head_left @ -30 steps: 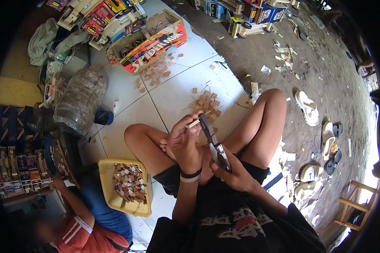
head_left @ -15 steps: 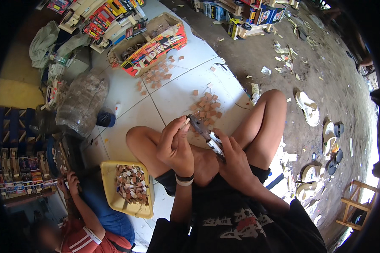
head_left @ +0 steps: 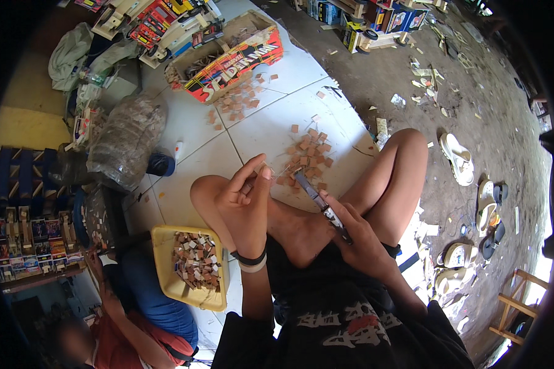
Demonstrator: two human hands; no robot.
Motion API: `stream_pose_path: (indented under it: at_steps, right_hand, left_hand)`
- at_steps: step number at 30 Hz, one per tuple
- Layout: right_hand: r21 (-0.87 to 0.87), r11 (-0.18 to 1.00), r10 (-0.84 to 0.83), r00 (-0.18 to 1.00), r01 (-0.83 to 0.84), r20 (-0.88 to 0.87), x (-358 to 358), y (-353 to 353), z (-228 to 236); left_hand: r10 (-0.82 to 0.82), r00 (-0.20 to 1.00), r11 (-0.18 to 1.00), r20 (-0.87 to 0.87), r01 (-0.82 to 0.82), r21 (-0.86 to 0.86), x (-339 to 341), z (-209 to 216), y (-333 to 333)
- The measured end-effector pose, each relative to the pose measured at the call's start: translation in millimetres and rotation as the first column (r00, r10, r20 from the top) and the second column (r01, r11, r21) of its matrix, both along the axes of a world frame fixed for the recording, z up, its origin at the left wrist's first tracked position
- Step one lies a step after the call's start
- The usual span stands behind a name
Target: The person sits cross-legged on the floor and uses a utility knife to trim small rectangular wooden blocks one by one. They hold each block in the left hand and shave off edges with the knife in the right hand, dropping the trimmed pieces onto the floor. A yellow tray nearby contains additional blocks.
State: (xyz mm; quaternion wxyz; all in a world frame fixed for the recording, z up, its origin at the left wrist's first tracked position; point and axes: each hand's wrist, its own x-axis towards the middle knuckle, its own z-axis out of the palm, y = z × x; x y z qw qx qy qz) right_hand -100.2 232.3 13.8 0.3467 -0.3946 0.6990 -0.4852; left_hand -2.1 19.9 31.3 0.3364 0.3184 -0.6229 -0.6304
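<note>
My left hand (head_left: 247, 197) is raised over my folded leg, thumb and forefinger pinched at a small pale thing too small to make out. In my right hand (head_left: 356, 237) is a slim hand stapler (head_left: 321, 204), its grey metal nose pointing up and left, apart from the left fingertips. Just beyond the stapler, a loose pile of small brown square pieces (head_left: 311, 147) lies on the white tiles. A yellow tub (head_left: 158, 270) at my left knee holds many more brown and white pieces.
A printed cardboard box (head_left: 228, 71) stands at the far edge of the tiles, more squares before it. Wooden toy trucks (head_left: 157, 31) are stacked far left. A plastic-wrapped bundle (head_left: 129, 138) and a dark blue cup (head_left: 160, 165) lie left. A co-worker (head_left: 129, 335) sits lower left. Sandals (head_left: 456, 158) lie right.
The stapler has drawn away from my left fingertips, to the right. My left hand has shifted slightly left and its pinch now stands apart. The whole view has moved a little.
</note>
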Motion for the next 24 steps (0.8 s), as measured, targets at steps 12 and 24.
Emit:
stream_pose_path:
  at_steps: [12,24]
  right_hand:
    - [-0.041,0.999,-0.009,0.999,0.007,-0.043,0.3,-4.0,-0.4]
    - [-0.058,0.998,0.0,0.994,-0.007,-0.106,-0.5,-3.2,-2.8]
  left_hand:
    - [-0.014,1.0,0.998,0.002,0.014,0.057,-0.7,-1.5,6.2]
    - [-0.017,1.0,1.0,0.0,0.017,0.008,-0.8,2.4,7.6]
